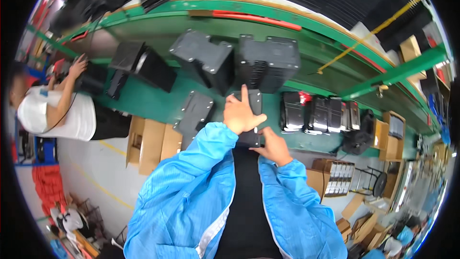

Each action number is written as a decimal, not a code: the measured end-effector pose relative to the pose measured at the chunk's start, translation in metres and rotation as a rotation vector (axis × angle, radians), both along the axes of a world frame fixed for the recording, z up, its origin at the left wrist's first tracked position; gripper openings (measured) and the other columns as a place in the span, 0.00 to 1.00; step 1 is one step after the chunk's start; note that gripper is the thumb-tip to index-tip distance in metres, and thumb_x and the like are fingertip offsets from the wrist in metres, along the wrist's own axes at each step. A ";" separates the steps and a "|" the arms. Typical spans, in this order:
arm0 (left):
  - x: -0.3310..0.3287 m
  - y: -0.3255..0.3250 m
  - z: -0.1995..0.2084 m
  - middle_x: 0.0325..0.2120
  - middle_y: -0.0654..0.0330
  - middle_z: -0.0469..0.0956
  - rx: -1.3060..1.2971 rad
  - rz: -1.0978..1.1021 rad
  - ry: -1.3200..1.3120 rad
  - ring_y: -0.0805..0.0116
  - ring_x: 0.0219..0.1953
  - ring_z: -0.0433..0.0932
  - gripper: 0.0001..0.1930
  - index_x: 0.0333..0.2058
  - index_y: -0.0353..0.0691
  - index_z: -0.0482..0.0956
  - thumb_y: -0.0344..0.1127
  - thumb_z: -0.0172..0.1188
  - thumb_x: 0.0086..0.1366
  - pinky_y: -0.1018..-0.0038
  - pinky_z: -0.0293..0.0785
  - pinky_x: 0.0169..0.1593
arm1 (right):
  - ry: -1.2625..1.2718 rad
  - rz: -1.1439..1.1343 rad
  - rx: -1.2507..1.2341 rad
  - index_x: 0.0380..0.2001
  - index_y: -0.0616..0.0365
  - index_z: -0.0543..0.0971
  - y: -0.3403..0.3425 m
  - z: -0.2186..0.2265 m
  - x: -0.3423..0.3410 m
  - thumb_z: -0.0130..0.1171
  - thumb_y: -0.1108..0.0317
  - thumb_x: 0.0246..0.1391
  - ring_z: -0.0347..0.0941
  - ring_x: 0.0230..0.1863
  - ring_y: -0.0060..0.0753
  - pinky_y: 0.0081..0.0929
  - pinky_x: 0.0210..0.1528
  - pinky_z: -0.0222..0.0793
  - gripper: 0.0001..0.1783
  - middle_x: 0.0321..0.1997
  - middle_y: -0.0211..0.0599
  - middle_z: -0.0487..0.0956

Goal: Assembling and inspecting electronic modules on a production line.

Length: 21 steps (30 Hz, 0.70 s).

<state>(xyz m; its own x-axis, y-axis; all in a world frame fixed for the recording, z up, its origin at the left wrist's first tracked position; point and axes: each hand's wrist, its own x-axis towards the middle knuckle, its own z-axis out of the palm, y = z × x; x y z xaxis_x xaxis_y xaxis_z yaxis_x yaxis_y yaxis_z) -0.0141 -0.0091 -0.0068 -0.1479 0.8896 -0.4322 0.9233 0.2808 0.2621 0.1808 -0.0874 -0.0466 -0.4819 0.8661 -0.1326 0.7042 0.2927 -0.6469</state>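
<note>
Flat on the green bench in front of me lies a black notched casing (248, 139) with screws near its edges. My left hand (239, 114) is over its middle, fingers spread, hiding much of it. At the casing's near right corner is my right hand (275, 149), thumb and forefinger apart, beside the edge; whether it presses on the casing I cannot tell. A similar black casing (195, 108) lies just to the left. Behind them stand two tall black casings, one on the left (199, 48) and one on the right (275, 58).
Several glossy black units (291, 113) stand in a row on the right, with a black bag (362, 134) beyond. An open cardboard box (146, 144) is at the bench's left front. A co-worker in a white shirt (79, 115) works farther left. A yellow coiled cord (369, 34) hangs at right.
</note>
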 end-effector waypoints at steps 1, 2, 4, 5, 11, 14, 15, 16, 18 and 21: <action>-0.019 0.001 -0.007 0.56 0.20 0.64 0.049 -0.011 -0.255 0.28 0.48 0.78 0.66 0.76 0.49 0.44 0.71 0.69 0.46 0.51 0.78 0.51 | 0.017 0.007 0.026 0.47 0.57 0.73 0.001 0.006 0.003 0.75 0.52 0.46 0.80 0.45 0.53 0.45 0.42 0.77 0.32 0.46 0.47 0.79; -0.036 -0.002 -0.011 0.55 0.21 0.64 0.106 -0.031 -0.511 0.28 0.46 0.78 0.65 0.76 0.50 0.44 0.70 0.69 0.46 0.51 0.78 0.52 | 0.033 0.006 0.053 0.44 0.56 0.72 0.003 0.012 0.002 0.75 0.50 0.47 0.81 0.41 0.51 0.44 0.38 0.77 0.30 0.42 0.44 0.80; -0.088 -0.012 -0.012 0.55 0.21 0.65 0.094 -0.095 -0.448 0.28 0.47 0.77 0.64 0.76 0.54 0.45 0.68 0.69 0.46 0.51 0.77 0.54 | 0.027 -0.030 0.047 0.48 0.56 0.72 0.010 0.021 -0.009 0.74 0.48 0.47 0.81 0.39 0.51 0.44 0.37 0.77 0.32 0.40 0.44 0.80; -0.111 -0.017 -0.014 0.55 0.21 0.65 0.073 -0.176 -0.396 0.28 0.47 0.76 0.63 0.76 0.57 0.46 0.65 0.70 0.45 0.51 0.76 0.55 | 0.010 -0.085 0.037 0.51 0.55 0.72 0.013 0.024 -0.014 0.73 0.46 0.48 0.81 0.36 0.50 0.43 0.36 0.77 0.35 0.38 0.44 0.80; -0.156 -0.033 -0.050 0.54 0.32 0.67 0.211 -0.206 0.226 0.32 0.50 0.73 0.60 0.75 0.65 0.52 0.60 0.72 0.42 0.51 0.76 0.53 | -0.386 -0.263 0.188 0.66 0.56 0.66 0.024 0.025 -0.109 0.67 0.40 0.50 0.81 0.30 0.51 0.45 0.31 0.76 0.47 0.29 0.46 0.80; -0.163 -0.030 -0.057 0.53 0.34 0.67 0.222 -0.223 0.221 0.32 0.51 0.72 0.61 0.74 0.66 0.52 0.58 0.73 0.40 0.50 0.76 0.53 | -0.692 -0.295 0.082 0.70 0.57 0.63 0.039 0.022 -0.121 0.65 0.40 0.51 0.82 0.30 0.53 0.48 0.30 0.76 0.50 0.28 0.49 0.81; -0.165 -0.032 -0.061 0.53 0.37 0.66 0.257 -0.230 0.217 0.34 0.51 0.72 0.61 0.74 0.65 0.53 0.58 0.74 0.39 0.51 0.76 0.52 | -0.551 -0.260 0.057 0.70 0.56 0.63 0.043 0.026 -0.117 0.65 0.40 0.51 0.82 0.32 0.55 0.48 0.32 0.76 0.50 0.27 0.50 0.81; -0.168 -0.032 -0.065 0.52 0.39 0.66 0.293 -0.239 0.210 0.36 0.51 0.73 0.61 0.74 0.65 0.54 0.58 0.75 0.38 0.52 0.76 0.51 | -0.411 -0.229 0.036 0.71 0.55 0.62 0.047 0.032 -0.110 0.64 0.40 0.52 0.82 0.33 0.56 0.49 0.33 0.77 0.49 0.27 0.52 0.80; -0.173 -0.033 -0.057 0.53 0.39 0.66 0.262 -0.228 0.172 0.35 0.51 0.72 0.60 0.74 0.65 0.55 0.57 0.75 0.39 0.52 0.76 0.51 | -0.295 -0.230 0.014 0.71 0.53 0.62 0.052 0.048 -0.081 0.63 0.40 0.52 0.82 0.34 0.57 0.49 0.35 0.77 0.49 0.26 0.53 0.80; -0.168 -0.036 -0.061 0.55 0.37 0.66 0.217 -0.198 0.163 0.34 0.52 0.72 0.59 0.74 0.63 0.55 0.57 0.75 0.42 0.51 0.76 0.53 | -0.017 -0.199 -0.021 0.73 0.47 0.61 0.058 0.075 -0.028 0.61 0.39 0.54 0.82 0.38 0.61 0.48 0.40 0.78 0.48 0.31 0.59 0.81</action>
